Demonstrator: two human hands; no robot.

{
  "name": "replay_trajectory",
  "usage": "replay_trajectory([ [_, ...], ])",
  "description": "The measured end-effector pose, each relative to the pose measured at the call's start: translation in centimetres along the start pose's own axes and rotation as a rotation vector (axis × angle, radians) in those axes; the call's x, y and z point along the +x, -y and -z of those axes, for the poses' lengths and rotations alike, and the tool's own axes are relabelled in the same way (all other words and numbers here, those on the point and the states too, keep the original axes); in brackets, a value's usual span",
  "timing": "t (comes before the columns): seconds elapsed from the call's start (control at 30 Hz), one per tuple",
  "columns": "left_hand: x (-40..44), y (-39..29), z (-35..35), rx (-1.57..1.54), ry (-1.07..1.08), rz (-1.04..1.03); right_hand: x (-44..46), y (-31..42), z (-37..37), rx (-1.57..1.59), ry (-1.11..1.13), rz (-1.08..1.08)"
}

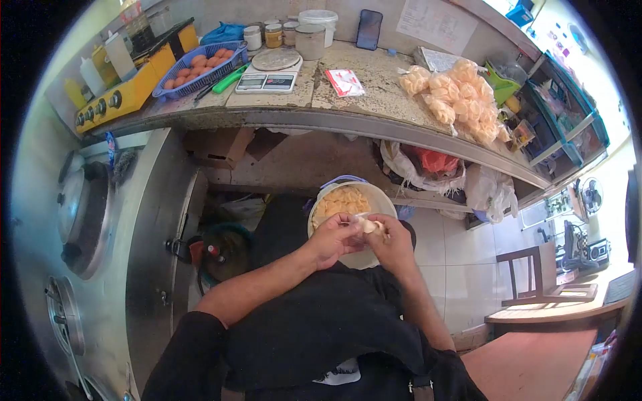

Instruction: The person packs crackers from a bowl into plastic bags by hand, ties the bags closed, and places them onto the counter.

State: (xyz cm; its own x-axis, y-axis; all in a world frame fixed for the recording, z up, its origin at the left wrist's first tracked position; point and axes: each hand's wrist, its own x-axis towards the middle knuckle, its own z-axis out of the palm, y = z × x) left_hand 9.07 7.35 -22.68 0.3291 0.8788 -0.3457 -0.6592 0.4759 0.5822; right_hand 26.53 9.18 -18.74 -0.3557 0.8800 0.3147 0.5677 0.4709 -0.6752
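Note:
My left hand (pixel 332 242) and my right hand (pixel 390 246) meet over a bucket, fingers closed on a small pale bundle (pixel 372 228). It looks whitish and soft, perhaps with thin plastic at its upper end; the fingers cover part of it, so its exact kind cannot be made out. Below and just beyond my hands stands the white bucket (pixel 386 205), between my knees. Peach-coloured lumps (pixel 342 202) fill the visible part of it. My hands and forearms hide its near side.
Along the counter (pixel 311 100) are a blue basket (pixel 160 90) of eggs, a kitchen scale (pixel 266 82), a red-and-white packet (pixel 345 83), a propped phone (pixel 369 30) and several peach-coloured bags (pixel 461 97). A steel stove (pixel 140 247) borders the left; a wooden chair (pixel 545 274) is at right.

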Motion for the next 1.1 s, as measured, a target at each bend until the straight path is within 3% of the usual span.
replay_trajectory([
  [0.2,0.0,0.7,0.4,0.104,-0.053,-0.053,0.0,1.5,-0.2,0.061,0.152,-0.234],
  [0.4,0.4,0.7,1.0,0.042,-0.137,-0.042,-0.1,-0.7,-0.2,0.607,0.179,-0.427],
  [0.5,0.6,1.0,0.9,0.022,-0.147,-0.055,-0.2,-1.1,-0.2,0.675,0.153,-0.444],
  [0.6,0.6,0.8,1.0,-0.003,-0.153,-0.022,-0.3,-1.4,-0.2,0.66,0.141,-0.445],
  [0.7,0.4,0.5,0.8,-0.039,-0.137,-0.002,-0.2,-1.0,0.1,0.439,0.119,-0.482],
  [0.8,0.3,0.6,0.6,-0.041,-0.096,-0.006,-0.4,-1.0,-0.4,0.034,0.046,-0.167],
  [0.9,0.3,1.1,0.5,0.027,-0.077,-0.032,-0.1,-0.7,-0.5,-0.012,0.06,-0.059],
  [1.1,0.5,0.9,0.6,0.063,-0.181,-0.056,0.4,-0.8,0.6,0.591,0.16,-0.524],
])
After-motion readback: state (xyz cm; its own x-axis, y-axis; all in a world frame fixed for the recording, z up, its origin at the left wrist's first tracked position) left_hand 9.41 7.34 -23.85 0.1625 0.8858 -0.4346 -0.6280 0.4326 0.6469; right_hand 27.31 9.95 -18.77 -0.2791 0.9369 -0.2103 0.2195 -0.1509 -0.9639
